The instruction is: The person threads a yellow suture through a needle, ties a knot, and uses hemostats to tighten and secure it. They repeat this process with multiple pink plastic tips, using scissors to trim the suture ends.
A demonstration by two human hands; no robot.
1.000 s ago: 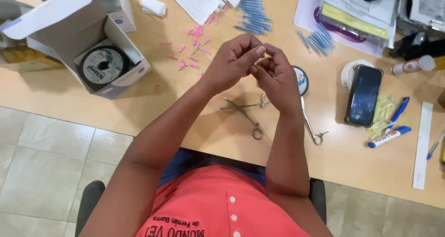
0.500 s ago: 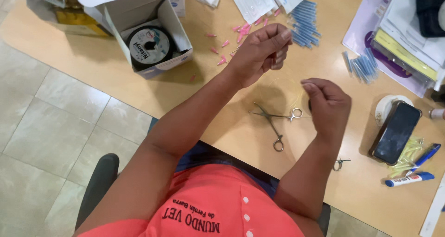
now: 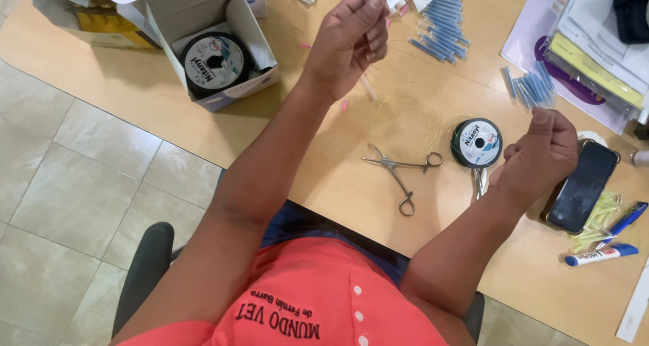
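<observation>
Two clenched hands, left [image 3: 350,38] at twelve o'clock, right [image 3: 537,158] at three, pinch thin yellowish thread [image 3: 405,116] above the light wooden desk [image 3: 324,177]; grey tiled floor [image 3: 74,197] at nine

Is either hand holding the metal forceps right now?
No. The forceps lie alone on the table, between the raised left hand and right hand.
</observation>
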